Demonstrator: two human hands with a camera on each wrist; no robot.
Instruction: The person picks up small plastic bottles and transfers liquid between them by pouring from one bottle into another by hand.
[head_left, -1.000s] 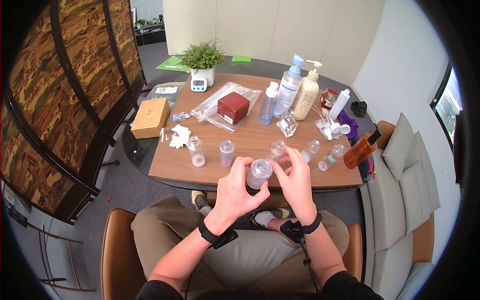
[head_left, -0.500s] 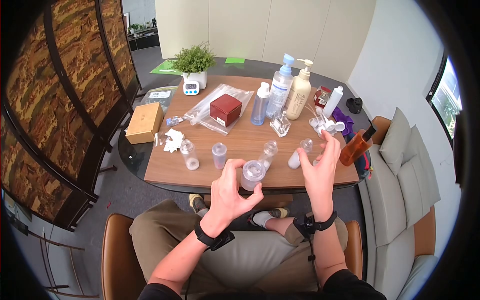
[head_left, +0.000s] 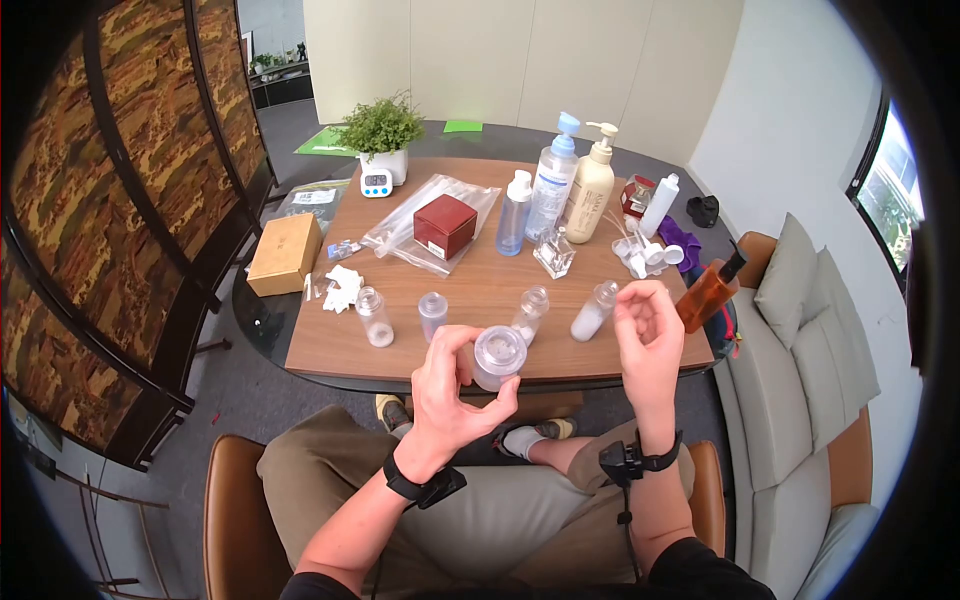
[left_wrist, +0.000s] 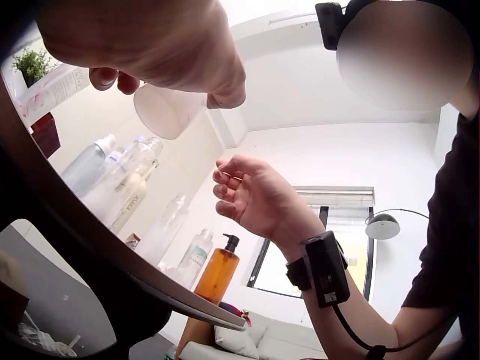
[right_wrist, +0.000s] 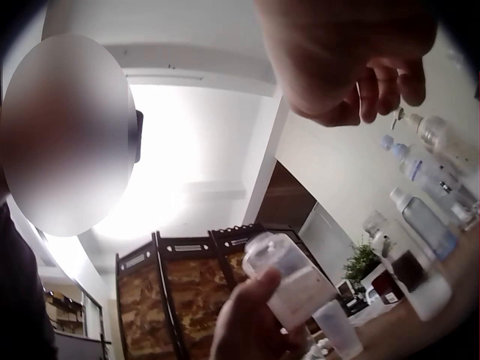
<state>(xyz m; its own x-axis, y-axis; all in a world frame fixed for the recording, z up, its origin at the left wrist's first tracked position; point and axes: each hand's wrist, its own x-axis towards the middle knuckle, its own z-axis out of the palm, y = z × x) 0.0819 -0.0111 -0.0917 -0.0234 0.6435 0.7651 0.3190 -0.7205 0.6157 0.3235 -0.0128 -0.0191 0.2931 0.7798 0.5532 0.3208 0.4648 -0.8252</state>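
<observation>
My left hand (head_left: pixel 445 395) grips a translucent bottle (head_left: pixel 498 362) from its left side, above the table's near edge. The bottle's open mouth faces up in the head view, and its frosted body shows in the right wrist view. My right hand (head_left: pixel 652 338) is apart from it, raised on the right with fingers loosely curled; nothing shows in them. Close to its fingertips stands a small clear bottle (head_left: pixel 592 314) with white contents. Along the near side stand more small clear bottles: one in the middle (head_left: pixel 530 316), a bluish one (head_left: pixel 433 314) and one on the left (head_left: pixel 375 320).
Pump bottles (head_left: pixel 590 195) stand at the back, beside a square glass bottle (head_left: pixel 553 255). A dark red box (head_left: pixel 445 228) lies on a plastic bag. An amber pump bottle (head_left: pixel 708 297) is at the right, a cardboard box (head_left: pixel 285 254) and potted plant (head_left: pixel 382 135) at the left.
My right hand has left the held bottle and moved right, its fingers curling in. The left hand keeps its grip, shifting slightly left. The head view has turned a little.
</observation>
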